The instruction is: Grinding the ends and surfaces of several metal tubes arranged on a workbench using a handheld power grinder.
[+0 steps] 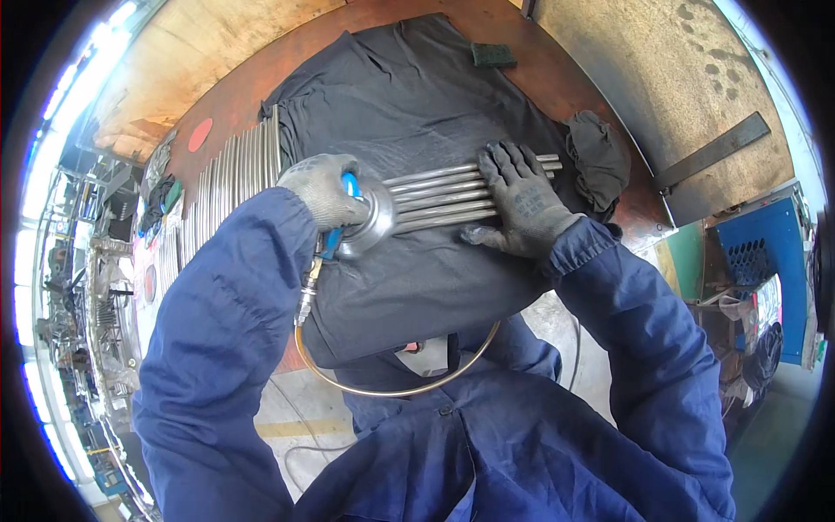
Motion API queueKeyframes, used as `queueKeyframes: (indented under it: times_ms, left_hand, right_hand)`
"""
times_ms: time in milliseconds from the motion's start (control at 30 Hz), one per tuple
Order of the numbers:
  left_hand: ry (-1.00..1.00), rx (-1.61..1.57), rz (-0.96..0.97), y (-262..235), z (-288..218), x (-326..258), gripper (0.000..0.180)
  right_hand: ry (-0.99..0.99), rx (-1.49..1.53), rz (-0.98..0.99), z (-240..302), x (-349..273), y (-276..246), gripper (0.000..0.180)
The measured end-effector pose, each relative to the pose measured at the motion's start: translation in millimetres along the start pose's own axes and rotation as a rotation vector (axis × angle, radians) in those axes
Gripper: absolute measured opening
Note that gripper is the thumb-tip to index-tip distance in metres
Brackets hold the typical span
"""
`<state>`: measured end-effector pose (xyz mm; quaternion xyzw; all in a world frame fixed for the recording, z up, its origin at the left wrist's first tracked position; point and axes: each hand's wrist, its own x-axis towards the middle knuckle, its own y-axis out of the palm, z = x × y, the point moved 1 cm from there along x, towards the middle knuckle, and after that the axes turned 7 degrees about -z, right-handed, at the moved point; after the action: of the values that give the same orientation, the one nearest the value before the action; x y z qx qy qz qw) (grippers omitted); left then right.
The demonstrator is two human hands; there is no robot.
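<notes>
My left hand (322, 187), in a grey work glove, is wrapped round the top of an air-powered orbital sander (376, 224) with blue parts and a round silvery disc. The disc lies over the left ends of several metal rods (442, 198) set side by side on a black cloth (391, 113). Across the right part of these rods, my gloved right hand (526, 204) rests flat, fingers stretched and thumb apart. A yellowish air hose (391, 393) runs from the sander's brass fitting (310, 283) and loops in front of my body. The disc's underside is hidden.
More metal rods (235, 170) stand in a row left of the cloth. A dark green scouring pad (494, 56) lies at the back, a crumpled dark rag (598, 161) at the right. Boards border the reddish tabletop (557, 65); a blue metal cabinet (765, 270) stands farther right.
</notes>
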<state>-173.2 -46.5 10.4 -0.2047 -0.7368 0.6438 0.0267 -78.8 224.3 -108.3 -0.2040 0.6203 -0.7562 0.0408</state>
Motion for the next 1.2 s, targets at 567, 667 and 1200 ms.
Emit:
queueKeyframes:
  times_ms: [567, 667, 1200]
  left_hand:
    - [0.008, -0.002, 0.030, -10.5, -2.0, 12.9, 0.057]
    - [-0.072, -0.026, -0.012, -9.3, 30.7, 12.7, 0.059]
    - [-0.050, -0.022, 0.072, -6.7, -6.3, 9.8, 0.051]
  right_hand:
    - [-0.063, 0.078, -0.046, 8.4, -21.8, -7.5, 0.094]
    - [-0.088, 0.104, -0.058, 8.5, -28.1, -9.9, 0.091]
    - [-0.121, 0.136, -0.060, 10.4, -40.2, -11.0, 0.092]
